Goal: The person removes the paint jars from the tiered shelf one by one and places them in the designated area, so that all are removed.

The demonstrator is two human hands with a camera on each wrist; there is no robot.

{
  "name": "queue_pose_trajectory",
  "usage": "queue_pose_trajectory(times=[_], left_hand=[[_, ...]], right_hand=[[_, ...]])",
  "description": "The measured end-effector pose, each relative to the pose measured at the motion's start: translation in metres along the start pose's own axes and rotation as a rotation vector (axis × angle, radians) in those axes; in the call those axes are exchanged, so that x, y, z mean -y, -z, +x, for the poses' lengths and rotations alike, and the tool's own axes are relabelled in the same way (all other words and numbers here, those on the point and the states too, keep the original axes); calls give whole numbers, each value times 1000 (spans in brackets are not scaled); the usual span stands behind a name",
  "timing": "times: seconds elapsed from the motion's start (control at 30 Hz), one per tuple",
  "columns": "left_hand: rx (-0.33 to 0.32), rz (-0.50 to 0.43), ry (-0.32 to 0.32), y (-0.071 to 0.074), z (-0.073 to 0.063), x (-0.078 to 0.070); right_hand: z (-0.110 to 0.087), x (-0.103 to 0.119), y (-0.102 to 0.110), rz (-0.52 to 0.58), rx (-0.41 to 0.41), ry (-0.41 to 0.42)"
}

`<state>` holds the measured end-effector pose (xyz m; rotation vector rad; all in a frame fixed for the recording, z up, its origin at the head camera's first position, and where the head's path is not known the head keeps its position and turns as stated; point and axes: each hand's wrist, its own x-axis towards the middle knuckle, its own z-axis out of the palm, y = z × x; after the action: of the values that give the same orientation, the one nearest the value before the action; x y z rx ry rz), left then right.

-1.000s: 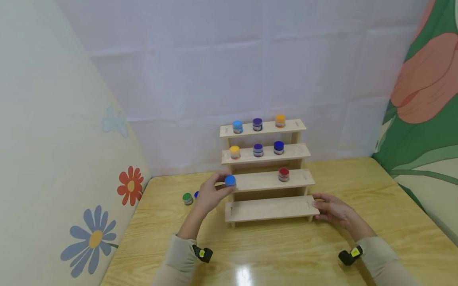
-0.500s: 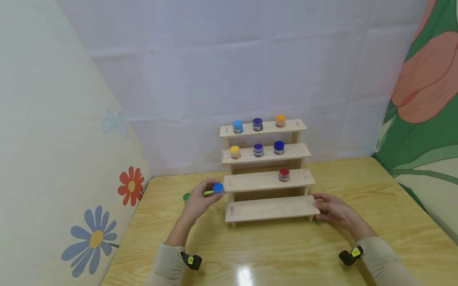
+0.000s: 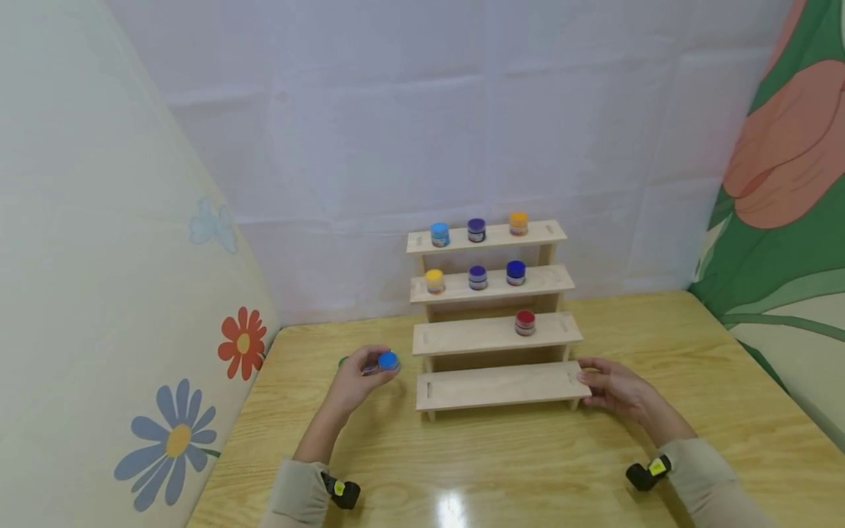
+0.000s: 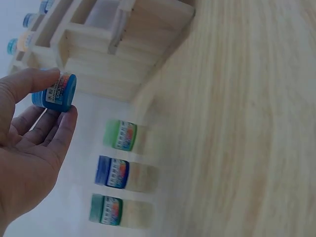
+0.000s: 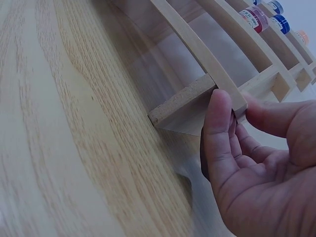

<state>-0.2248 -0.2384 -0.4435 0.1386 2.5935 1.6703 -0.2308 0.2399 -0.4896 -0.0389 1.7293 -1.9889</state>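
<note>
My left hand [image 3: 351,381] holds a small blue-lidded paint jar [image 3: 388,361] between thumb and fingers, above the table and left of a wooden stepped rack [image 3: 485,386]. Its printed label shows in the left wrist view. At the right end of the rack's lowest shelf [image 5: 202,54], my right hand [image 3: 617,389] pinches the board's corner with thumb and fingers. A red jar [image 3: 524,323] sits on the second shelf from the bottom. Yellow [image 3: 434,281], purple [image 3: 477,278] and dark blue [image 3: 516,273] jars stand one level higher.
Light blue [image 3: 439,235], dark purple [image 3: 476,229] and orange [image 3: 518,224] jars stand on the top shelf. Light green [image 4: 121,135], blue [image 4: 112,172] and dark green [image 4: 106,210] jars stand on the table beyond my left hand. A white cloth [image 3: 356,183] hangs behind.
My left hand has drawn the blue-lidded jar leftward and down, away from the left end of the second-lowest shelf. The right hand keeps its place on the rack.
</note>
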Motion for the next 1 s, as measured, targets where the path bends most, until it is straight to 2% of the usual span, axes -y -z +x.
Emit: queue_pose_trajectory(times=[0.33, 0.7, 1.0], left_hand=[[-39, 45, 95, -3, 5, 26], [-35, 96, 108, -11, 11, 43], [-35, 157, 113, -14, 15, 45]], right_hand=[[0, -2, 1, 21, 3, 5], [0, -2, -1, 2, -13, -6], [0, -1, -1, -3, -16, -8]])
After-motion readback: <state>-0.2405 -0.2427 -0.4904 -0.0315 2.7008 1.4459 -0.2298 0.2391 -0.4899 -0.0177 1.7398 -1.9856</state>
